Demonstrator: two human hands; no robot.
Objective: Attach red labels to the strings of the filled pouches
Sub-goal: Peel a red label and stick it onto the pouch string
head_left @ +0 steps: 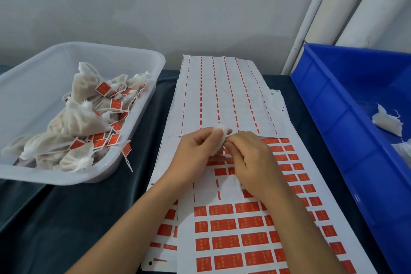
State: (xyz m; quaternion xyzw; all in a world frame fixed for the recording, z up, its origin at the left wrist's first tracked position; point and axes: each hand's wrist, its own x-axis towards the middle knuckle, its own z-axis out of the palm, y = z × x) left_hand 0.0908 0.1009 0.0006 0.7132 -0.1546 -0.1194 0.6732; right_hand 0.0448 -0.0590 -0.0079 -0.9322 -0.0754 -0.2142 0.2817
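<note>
My left hand (195, 151) grips a small white filled pouch (219, 134) above the sticker sheets at the table's middle. My right hand (251, 160) is right beside it, fingers pinched at the pouch's near edge; what they pinch is hidden. Under both hands lies a sheet of red labels (224, 224), several rows still full. An emptied sheet (222, 95) with only red strips left lies farther back.
A clear plastic tub (142, 104) on the left holds several white pouches with red labels (103, 89) on their strings. A blue crate (333, 118) on the right holds white pouches (387, 122). A dark cloth covers the table. White pipes stand at the back right.
</note>
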